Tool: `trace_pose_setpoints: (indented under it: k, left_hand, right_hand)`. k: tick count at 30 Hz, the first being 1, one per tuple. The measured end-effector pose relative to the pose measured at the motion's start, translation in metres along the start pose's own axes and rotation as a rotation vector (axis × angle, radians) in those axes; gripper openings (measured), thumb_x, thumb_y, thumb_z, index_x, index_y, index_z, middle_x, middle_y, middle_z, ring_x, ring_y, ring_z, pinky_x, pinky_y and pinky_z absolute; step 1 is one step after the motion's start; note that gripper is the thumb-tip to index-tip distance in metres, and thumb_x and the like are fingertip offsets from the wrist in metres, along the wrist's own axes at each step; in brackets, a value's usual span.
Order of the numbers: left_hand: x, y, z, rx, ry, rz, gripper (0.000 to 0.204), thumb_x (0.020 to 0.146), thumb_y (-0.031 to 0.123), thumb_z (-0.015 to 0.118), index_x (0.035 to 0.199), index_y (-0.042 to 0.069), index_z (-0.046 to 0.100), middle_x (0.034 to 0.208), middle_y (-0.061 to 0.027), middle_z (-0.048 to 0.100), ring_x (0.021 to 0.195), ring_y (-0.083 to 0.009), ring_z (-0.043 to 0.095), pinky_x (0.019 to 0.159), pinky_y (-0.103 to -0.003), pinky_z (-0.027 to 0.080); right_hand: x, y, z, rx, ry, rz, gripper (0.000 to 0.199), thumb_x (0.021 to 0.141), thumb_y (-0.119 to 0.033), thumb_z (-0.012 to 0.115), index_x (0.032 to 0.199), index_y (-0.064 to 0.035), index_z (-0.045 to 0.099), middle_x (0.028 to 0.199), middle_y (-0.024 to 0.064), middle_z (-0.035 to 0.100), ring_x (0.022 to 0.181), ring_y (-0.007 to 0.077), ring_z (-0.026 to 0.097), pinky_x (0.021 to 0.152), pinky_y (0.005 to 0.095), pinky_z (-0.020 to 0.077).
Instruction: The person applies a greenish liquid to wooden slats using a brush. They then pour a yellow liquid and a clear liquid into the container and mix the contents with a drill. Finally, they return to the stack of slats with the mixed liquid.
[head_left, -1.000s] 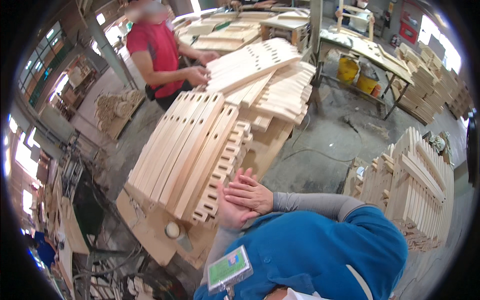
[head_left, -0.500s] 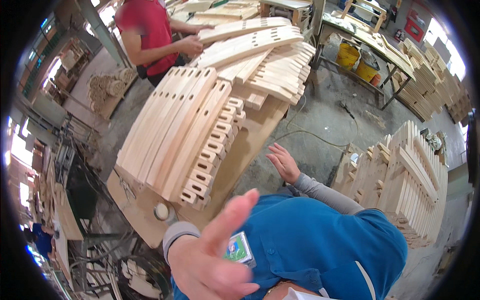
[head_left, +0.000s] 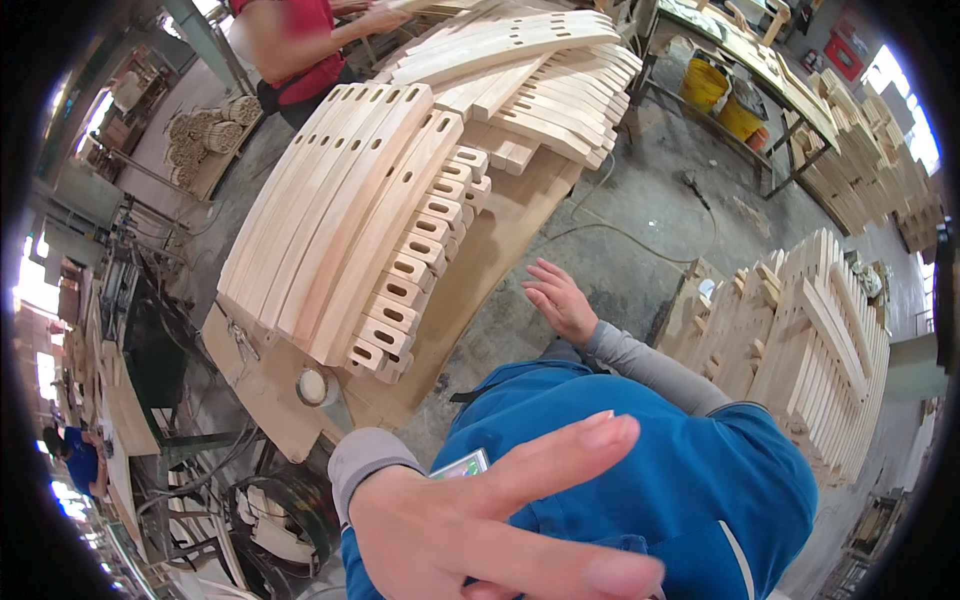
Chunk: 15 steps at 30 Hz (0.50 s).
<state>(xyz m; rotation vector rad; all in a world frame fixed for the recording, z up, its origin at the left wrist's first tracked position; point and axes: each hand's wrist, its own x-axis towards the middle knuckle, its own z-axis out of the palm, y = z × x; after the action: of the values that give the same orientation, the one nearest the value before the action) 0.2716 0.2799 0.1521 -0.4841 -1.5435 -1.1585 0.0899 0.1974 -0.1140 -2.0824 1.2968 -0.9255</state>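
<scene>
Close to the camera, my left hand [head_left: 455, 530] is raised before my blue shirt with its fingers spread apart, holding nothing. My right hand [head_left: 563, 303] hangs open in the air over the floor, just off the table's edge, also without anything in it. Nearest to both hands is a stack of curved pale wooden slats [head_left: 330, 210] with oval slots, lying in rows on a board-topped table [head_left: 505, 250]. At the table's near corner, beside my left sleeve, stands a round container [head_left: 312, 386] with pale contents. Both hands are apart from the wood.
A co-worker in a red top [head_left: 300, 50] stands at the table's far side, near more slotted slats [head_left: 520, 45]. Piled wooden parts [head_left: 800, 350] stand at my right. A hose [head_left: 640, 245] lies on the floor. Yellow buckets [head_left: 704, 86] sit under a far workbench.
My left hand has swung right and its fingers have spread wider. My right hand has shifted slightly left and up. The co-worker's hands have moved away from the top slats.
</scene>
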Motion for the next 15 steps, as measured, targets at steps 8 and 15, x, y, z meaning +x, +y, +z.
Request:
trace_pose_setpoints:
  k: [8,15]
  left_hand:
    - [0.009,-0.014,0.005,-0.079,0.107,-0.223,0.052,0.068,-0.011,0.049,0.100,0.029,0.062,0.127,-0.0256,0.036,0.120,-0.0570,0.015,0.095,-0.066,0.005]
    - [0.021,-0.059,-0.046,-0.459,-0.343,-0.370,0.041,0.065,-0.006,0.058,0.094,0.023,0.059,0.144,-0.0095,0.001,0.125,-0.0506,-0.005,0.092,-0.071,0.009]
  right_hand:
    - [-0.006,0.001,0.000,-0.015,0.002,-0.020,0.027,0.087,-0.024,0.047,0.099,-0.0031,0.059,0.118,0.0159,0.049,0.119,0.0325,0.035,0.096,0.0410,0.0308]
    - [-0.029,0.026,-0.024,-0.069,0.124,0.046,0.025,0.086,-0.024,0.050,0.094,-0.0025,0.061,0.113,0.0167,0.052,0.116,0.0318,0.040,0.094,0.0397,0.0346]
